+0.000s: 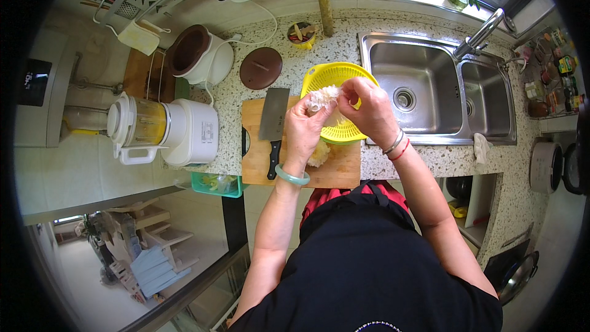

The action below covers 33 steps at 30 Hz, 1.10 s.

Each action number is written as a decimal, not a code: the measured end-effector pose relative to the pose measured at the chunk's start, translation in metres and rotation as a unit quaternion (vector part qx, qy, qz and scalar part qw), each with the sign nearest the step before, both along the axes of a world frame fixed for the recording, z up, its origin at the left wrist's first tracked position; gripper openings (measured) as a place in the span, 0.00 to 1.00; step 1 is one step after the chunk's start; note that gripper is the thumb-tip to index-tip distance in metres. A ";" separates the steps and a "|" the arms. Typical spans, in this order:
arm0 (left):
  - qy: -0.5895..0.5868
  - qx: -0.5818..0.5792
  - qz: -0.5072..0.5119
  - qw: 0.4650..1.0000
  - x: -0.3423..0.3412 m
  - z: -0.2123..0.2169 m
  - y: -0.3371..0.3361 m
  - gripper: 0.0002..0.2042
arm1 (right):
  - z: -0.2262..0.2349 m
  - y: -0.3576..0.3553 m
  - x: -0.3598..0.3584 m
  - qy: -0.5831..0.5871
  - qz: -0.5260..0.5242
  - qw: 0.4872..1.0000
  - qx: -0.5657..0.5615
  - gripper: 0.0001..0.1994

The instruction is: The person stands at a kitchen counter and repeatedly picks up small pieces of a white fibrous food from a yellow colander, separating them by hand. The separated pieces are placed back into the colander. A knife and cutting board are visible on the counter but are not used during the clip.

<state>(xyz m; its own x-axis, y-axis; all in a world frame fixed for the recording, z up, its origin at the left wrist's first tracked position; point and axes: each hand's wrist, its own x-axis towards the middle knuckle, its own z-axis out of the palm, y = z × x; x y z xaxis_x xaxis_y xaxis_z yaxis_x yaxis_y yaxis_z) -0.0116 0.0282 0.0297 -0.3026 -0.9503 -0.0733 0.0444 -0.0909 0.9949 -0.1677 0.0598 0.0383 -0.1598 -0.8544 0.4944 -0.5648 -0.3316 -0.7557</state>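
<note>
A pale, frilly, whitish clump of food (322, 97) is held up between both hands, just above the rim of a round yellow plastic colander (337, 75). The left hand (302, 128) has its fingers curled closed around the clump's lower left side, and the right hand (364, 110) pinches its upper right edge with bent fingertips, so neither hand is open. More of the same pale stuff (319, 152) lies under the left wrist on a wooden chopping board (335, 169), which rests on the speckled stone desk (230, 120). A broad steel cleaver with a black handle (273, 124) lies on the board, left of the hands. The colander sits partly on the board, just beside a steel double sink (430, 86).
</note>
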 end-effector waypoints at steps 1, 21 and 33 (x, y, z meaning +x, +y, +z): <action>0.001 0.001 -0.003 1.000 0.000 -0.001 0.000 0.11 | -0.004 -0.001 0.001 0.010 -0.006 1.000 -0.003 0.06; 0.132 0.125 -0.008 0.983 0.008 -0.014 -0.004 0.10 | -0.018 0.000 -0.012 -0.132 -0.051 0.986 0.083 0.07; 0.076 0.081 -0.002 0.994 0.000 -0.002 -0.001 0.09 | -0.008 0.001 -0.012 -0.080 -0.006 0.995 0.052 0.12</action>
<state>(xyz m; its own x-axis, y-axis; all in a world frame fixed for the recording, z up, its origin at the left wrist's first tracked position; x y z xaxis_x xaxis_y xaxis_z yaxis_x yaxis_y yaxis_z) -0.0118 0.0269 0.0275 -0.3261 -0.9283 -0.1787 0.1929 -0.2504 0.9487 -0.1797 0.0604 0.0303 -0.2398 -0.8973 0.3706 -0.4383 -0.2405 -0.8661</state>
